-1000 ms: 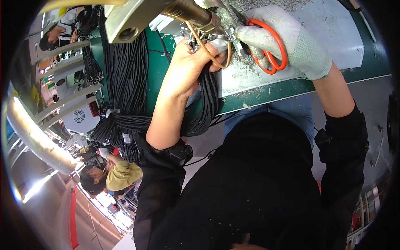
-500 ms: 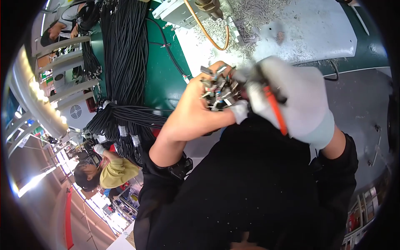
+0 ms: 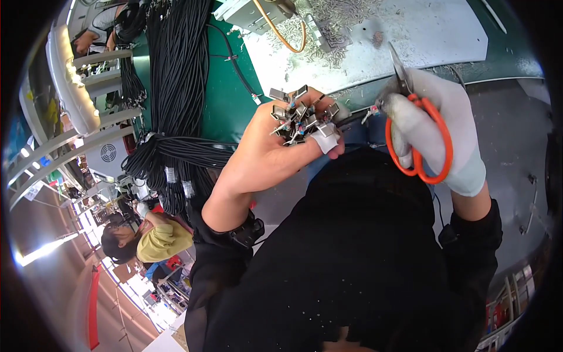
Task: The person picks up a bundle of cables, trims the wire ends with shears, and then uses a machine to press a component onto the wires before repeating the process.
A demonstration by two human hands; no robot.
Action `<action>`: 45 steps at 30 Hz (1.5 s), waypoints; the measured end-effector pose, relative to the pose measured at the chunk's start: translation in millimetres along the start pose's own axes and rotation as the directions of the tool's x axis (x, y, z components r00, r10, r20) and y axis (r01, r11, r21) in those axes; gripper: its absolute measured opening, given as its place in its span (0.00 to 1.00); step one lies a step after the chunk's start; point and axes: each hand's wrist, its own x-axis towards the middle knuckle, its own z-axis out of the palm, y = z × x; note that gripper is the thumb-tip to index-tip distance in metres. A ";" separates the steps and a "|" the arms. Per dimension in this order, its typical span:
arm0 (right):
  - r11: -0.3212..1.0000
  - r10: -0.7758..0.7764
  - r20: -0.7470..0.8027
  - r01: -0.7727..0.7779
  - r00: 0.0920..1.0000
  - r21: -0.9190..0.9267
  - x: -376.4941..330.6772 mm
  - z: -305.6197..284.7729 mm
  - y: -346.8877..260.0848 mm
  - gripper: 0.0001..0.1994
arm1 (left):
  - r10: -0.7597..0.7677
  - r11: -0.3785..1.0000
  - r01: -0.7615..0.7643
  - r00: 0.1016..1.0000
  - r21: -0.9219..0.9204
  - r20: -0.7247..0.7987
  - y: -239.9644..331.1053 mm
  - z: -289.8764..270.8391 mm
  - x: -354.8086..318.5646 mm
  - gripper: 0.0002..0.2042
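Note:
My left hand (image 3: pixel 249 161), mostly bare with white coverings on the thumb and a fingertip, is closed round a bundle of cables with metal connectors (image 3: pixel 300 117). The connectors fan out above the fist, showing small coloured wires. My right hand (image 3: pixel 437 114) wears a white glove with greyed fingertips. Hooked in it are scissors with orange-red handles (image 3: pixel 449 146), the blades pointing up and away. Its thumb and forefinger pinch near a single stripped cable end (image 3: pixel 370 112), just right of the bundle; how firmly it is held I cannot tell.
Long black cables (image 3: pixel 179 76) lie heaped on the green table (image 3: pixel 231 108) at the left. Beyond my hands, a white sheet (image 3: pixel 434 35) carries many small metal bits (image 3: pixel 331 29) beside a grey machine (image 3: pixel 252 17). Two people sit farther off at the left, one in a yellow top (image 3: pixel 167 240).
My right hand has moved right, away from the bundle, and turned so the scissors' blades point upward. A single cable end now shows between the hands. My left hand keeps its hold.

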 end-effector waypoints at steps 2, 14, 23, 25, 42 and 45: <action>0.992 0.016 0.069 -0.007 0.997 -0.123 -7.4 0.9 -5.5 0.08 | 0.015 0.999 -0.014 1.000 -0.045 0.015 8.3 15.8 3.6 0.11; 0.422 -0.644 0.063 0.422 0.763 -0.802 -28.1 3.7 26.0 0.07 | 0.131 0.991 -0.135 0.941 0.008 -0.312 7.0 50.2 5.1 0.12; 0.686 -0.527 -0.008 0.420 0.850 -0.595 -28.1 13.9 26.8 0.06 | 0.586 0.693 -0.493 0.810 0.527 -0.013 -0.9 40.7 5.5 0.15; 0.690 -0.515 0.010 0.422 0.857 -0.588 -24.6 14.7 32.8 0.05 | 0.562 0.709 -0.480 0.827 0.517 -0.003 -1.5 34.0 4.8 0.15; 0.717 -0.349 0.052 0.303 0.935 -0.628 -3.0 19.2 31.3 0.07 | 0.160 0.968 -0.091 0.942 0.236 -0.295 -6.2 20.4 11.3 0.09; 0.859 -0.223 0.086 0.237 0.971 -0.454 1.5 19.6 31.0 0.09 | -0.059 0.996 0.042 0.972 -0.077 -0.227 -11.5 11.0 14.5 0.08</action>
